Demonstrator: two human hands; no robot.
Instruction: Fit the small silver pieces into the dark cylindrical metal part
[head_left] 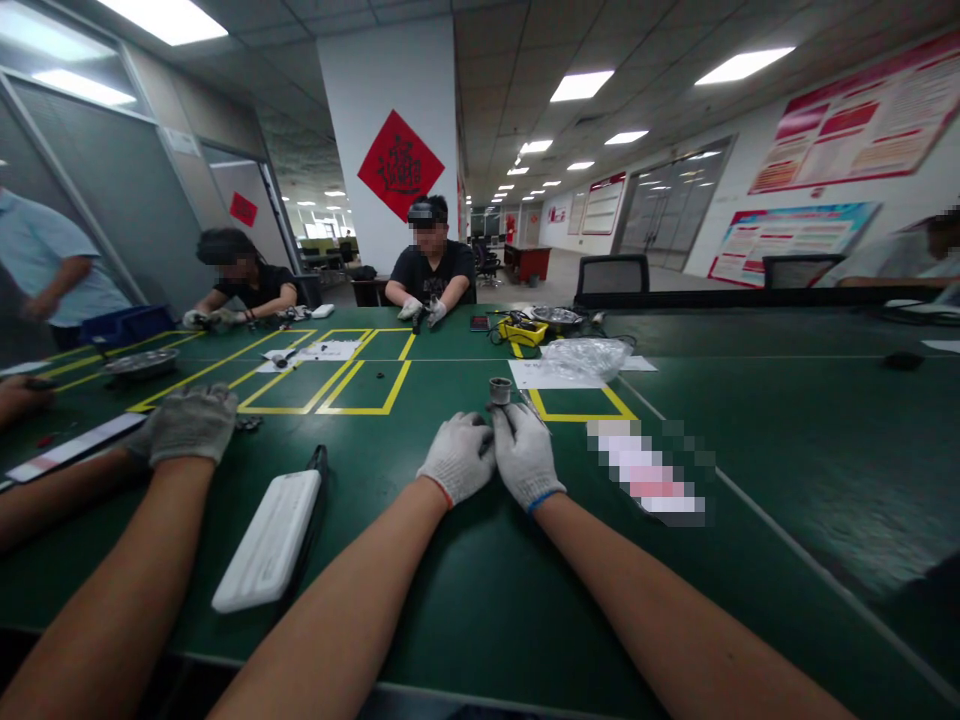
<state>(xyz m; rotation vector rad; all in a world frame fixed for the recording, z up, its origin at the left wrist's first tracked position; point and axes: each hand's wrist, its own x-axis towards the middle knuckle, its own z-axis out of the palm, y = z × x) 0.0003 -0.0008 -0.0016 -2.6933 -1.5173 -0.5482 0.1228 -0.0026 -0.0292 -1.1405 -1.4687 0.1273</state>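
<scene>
A small grey metal cylinder with an open top [499, 390] stands upright at the fingertips of my right hand [526, 455]. That hand wears a white knitted glove with a blue cuff, and its thumb and fingers close on the cylinder's lower part. Close against it is my left hand [459, 458], in a white glove with an orange cuff. Its fingers are curled inward beside the cylinder; whatever they hold is hidden. Just right of the cylinder, a thin shiny item [534, 405] lies partly behind my right hand.
A white power bank [268, 540] and a pixelated flat item [649, 475] flank my arms on the green table [480, 620]. A co-worker's grey-gloved hand [193, 422] rests at left. Ahead are clear plastic bags [585, 358], a yellow tool holder [523, 332] and two people across the table.
</scene>
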